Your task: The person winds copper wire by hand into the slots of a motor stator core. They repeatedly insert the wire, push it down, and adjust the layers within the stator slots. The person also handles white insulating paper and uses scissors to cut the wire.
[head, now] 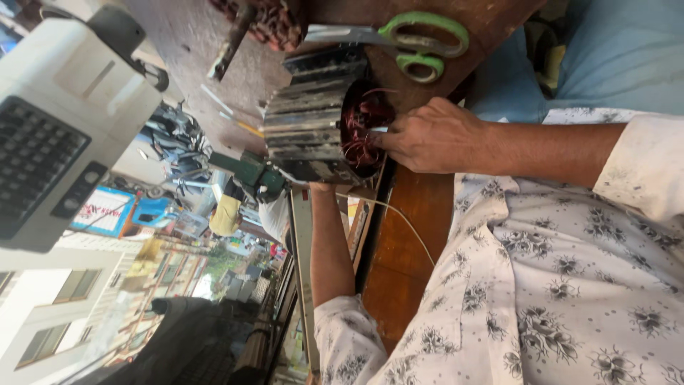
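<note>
A cylindrical metal motor stator with ribbed steel sides lies on its side at the edge of a brown wooden bench. Reddish copper windings fill its open end. My right hand reaches into that end, its fingertips pinched on the winding wires. My left forearm comes up from below, and my left hand goes behind the stator's far side, where it is mostly hidden; it seems to steady the stator.
Green-handled scissors lie on the bench beyond the stator, beside a metal rod and another reddish coil. A white machine with a dark keypad stands at the left. A thin white wire crosses the bench. A street lies beyond.
</note>
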A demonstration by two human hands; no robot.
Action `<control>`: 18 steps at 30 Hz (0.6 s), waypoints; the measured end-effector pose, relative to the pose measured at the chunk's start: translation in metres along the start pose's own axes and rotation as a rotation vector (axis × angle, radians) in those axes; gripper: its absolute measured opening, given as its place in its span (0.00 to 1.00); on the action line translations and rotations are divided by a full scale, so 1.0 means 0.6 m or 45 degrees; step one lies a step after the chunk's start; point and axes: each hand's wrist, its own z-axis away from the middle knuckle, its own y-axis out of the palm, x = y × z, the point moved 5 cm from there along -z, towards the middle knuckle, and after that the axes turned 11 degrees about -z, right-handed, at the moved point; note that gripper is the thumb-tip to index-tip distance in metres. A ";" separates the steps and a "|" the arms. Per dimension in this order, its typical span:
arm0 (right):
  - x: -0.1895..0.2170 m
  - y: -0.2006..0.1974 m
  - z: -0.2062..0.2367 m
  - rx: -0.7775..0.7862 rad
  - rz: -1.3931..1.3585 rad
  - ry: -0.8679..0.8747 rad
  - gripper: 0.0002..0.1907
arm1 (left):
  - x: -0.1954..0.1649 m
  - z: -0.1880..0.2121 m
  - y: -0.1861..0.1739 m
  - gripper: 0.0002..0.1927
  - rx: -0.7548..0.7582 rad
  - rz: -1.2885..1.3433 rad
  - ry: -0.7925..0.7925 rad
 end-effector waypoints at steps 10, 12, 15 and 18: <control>0.001 -0.035 0.025 -0.408 0.180 -0.380 0.16 | -0.024 -0.037 0.018 0.27 0.029 -0.063 0.096; -0.006 -0.043 0.030 -0.464 0.246 -0.415 0.13 | -0.029 -0.042 0.023 0.26 0.048 -0.056 0.092; -0.009 -0.019 0.027 -0.375 0.336 -0.426 0.10 | -0.027 -0.037 0.022 0.25 0.025 -0.054 0.050; -0.011 -0.009 0.016 -0.432 0.258 -0.417 0.08 | -0.034 -0.028 0.021 0.25 0.058 -0.017 0.065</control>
